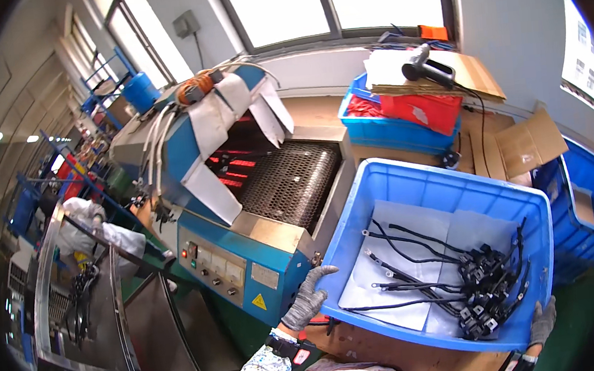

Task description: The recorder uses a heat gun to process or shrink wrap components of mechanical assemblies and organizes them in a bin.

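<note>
A large blue plastic bin is in front of me, its floor lined with pale sheets. Black cables with metal ring lugs and dark connector blocks lie bunched toward its right side. My left hand, in a grey glove, grips the bin's left side near the front corner. At the front right corner my right hand, gloved as well, holds the outer wall; its fingers are partly hidden. Whether the bin rests fully on the brown surface below, I cannot tell.
Left of the bin stands a blue conveyor oven with a mesh belt and a red glow inside. A heat gun lies on cardboard behind. Blue crates stand at right, a metal-framed cart at left. Another person works farther off.
</note>
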